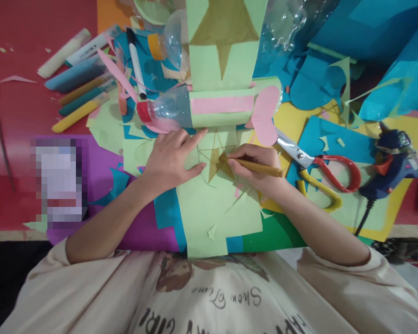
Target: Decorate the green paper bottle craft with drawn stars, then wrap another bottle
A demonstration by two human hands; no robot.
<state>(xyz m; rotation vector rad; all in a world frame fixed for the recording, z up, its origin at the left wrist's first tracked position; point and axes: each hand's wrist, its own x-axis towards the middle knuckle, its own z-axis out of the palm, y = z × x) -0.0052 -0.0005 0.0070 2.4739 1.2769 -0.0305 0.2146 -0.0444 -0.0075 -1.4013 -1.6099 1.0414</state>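
My right hand [257, 169] is closed on a mustard-coloured marker [256, 166], whose tip rests on a star [218, 160] drawn on a light green sheet of paper [212, 204]. Part of the star is filled in with the same colour. My left hand [172, 160] lies flat on the green sheet just left of the star, fingers stretched out. Behind the hands lies a plastic bottle [167, 111] wrapped in green and pink paper, with a pink heart shape [264, 113] at its right end.
Scissors with red and yellow handles [320, 174] lie right of my right hand, a blue glue gun [390, 162] beyond them. Several markers [83, 99] lie at the far left on the red surface. Blue, yellow and purple paper scraps lie all around. A second green sheet with a coloured star [225, 37] is at the back.
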